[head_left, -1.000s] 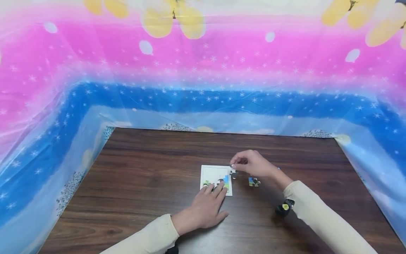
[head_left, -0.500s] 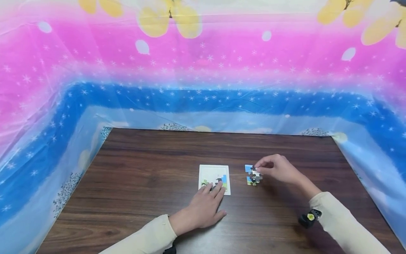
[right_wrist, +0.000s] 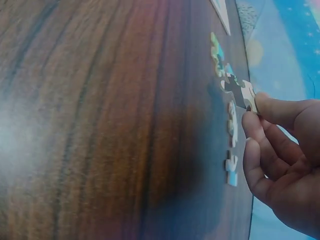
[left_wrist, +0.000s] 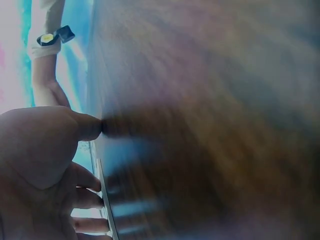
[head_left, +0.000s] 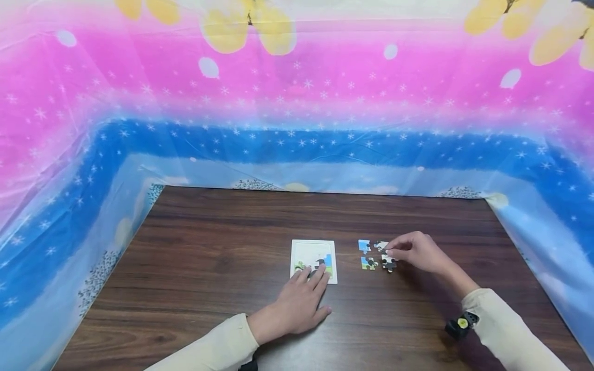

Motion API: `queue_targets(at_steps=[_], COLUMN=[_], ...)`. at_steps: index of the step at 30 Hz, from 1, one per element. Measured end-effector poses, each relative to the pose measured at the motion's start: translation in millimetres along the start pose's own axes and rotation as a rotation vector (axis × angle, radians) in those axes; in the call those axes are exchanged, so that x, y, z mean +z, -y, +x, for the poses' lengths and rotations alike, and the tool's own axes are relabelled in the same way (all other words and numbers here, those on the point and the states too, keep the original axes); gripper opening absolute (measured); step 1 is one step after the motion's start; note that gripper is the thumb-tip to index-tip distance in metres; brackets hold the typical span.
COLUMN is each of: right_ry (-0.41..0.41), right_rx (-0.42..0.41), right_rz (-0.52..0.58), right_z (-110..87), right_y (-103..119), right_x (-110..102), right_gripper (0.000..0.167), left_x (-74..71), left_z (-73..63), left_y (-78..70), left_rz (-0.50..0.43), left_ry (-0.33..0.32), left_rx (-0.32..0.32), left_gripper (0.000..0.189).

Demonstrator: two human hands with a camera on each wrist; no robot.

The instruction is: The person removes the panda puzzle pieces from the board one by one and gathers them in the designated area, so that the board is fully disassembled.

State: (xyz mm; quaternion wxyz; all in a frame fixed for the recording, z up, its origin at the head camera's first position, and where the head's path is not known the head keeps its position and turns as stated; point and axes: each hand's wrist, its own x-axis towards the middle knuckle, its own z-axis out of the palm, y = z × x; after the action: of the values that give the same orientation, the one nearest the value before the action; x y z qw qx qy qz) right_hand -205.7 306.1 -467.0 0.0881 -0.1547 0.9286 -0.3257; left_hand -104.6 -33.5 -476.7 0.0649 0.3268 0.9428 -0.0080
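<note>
My left hand (head_left: 297, 306) rests palm down with straight fingers on the lower part of a white jigsaw tray (head_left: 294, 257). Some puzzle pieces (head_left: 328, 262), blue, green and dark, sit in the tray's lower area, partly hidden by those fingers. To the right, my right hand (head_left: 424, 252) pinches a black-and-white puzzle piece (right_wrist: 239, 92) between thumb and index finger, tilted above the table in the right wrist view. Beside it lie three loose pieces: a blue-and-white one (head_left: 364, 246), a green-and-blue one (head_left: 368, 263) and a pale one with dark parts (head_left: 381, 246).
Everything lies on a dark wood-grain table (head_left: 209, 247). A pink and blue printed cloth (head_left: 287, 144) hangs around its back and sides. A black wrist camera (head_left: 459, 327) with a yellow mark is strapped at the right cuff.
My right hand has moved right, from the tray's right edge to the loose pieces, with the puzzle piece still pinched. The left hand stays on the tray.
</note>
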Motion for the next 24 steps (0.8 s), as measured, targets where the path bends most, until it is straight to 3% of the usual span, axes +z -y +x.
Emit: queue_targets(at_steps=[13,24], right_ry=[-0.011,-0.039], right_rx=[-0.009,-0.025], right_rz=[-0.061,-0.106], right_z=[0.1,1.9], right_y=[-6.5,-4.0], right_x=[10.4,12.6], right_gripper=[0.011,0.010], left_x=[2.4,-3.8], left_z=[-1.4,-1.2], left_y=[-9.4,-14.7], left_rz=[0.009,0.032], left_ry=[0.046,0.027], left_rx=[-0.043,-0.082], left_gripper=[0.069,0.071])
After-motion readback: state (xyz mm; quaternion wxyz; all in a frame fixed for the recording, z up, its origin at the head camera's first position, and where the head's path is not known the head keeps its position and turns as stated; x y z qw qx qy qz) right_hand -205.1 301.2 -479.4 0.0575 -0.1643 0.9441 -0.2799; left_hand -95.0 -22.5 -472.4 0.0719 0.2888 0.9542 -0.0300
